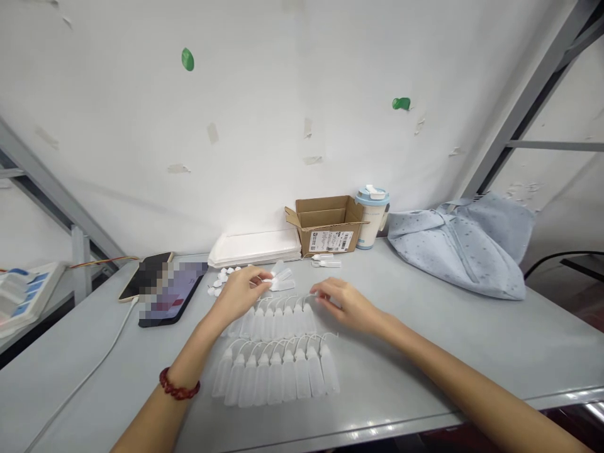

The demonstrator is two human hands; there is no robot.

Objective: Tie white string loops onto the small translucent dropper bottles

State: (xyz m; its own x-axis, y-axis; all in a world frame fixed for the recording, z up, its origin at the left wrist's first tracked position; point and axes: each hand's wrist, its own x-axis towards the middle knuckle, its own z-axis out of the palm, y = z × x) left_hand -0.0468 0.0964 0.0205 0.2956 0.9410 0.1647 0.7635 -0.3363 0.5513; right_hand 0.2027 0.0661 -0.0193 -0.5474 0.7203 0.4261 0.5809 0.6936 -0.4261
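Observation:
My left hand [243, 290] is closed in a pinch at the neck end of small translucent plastic bottles [283, 281] that fan out to its right. Just right of the back row, my right hand [342, 303] has its fingers curled together. Their tips meet the thin white tube of the last bottle there; whether they grip it is unclear. The back row of bottles [278, 322] lies side by side, bent tubes pointing away from me, partly behind my left hand. Closer to me lies a similar front row [276, 377]. White caps [218, 284] are scattered beyond my left hand.
At the back stand a white flat stack [257, 246], an open cardboard box [330, 229] and a lidded cup [372, 217]. More bottles [326, 262] lie before the box. Two phones [174, 296] and a cable [89, 371] are left; a blue cloth bag [457, 245] is right.

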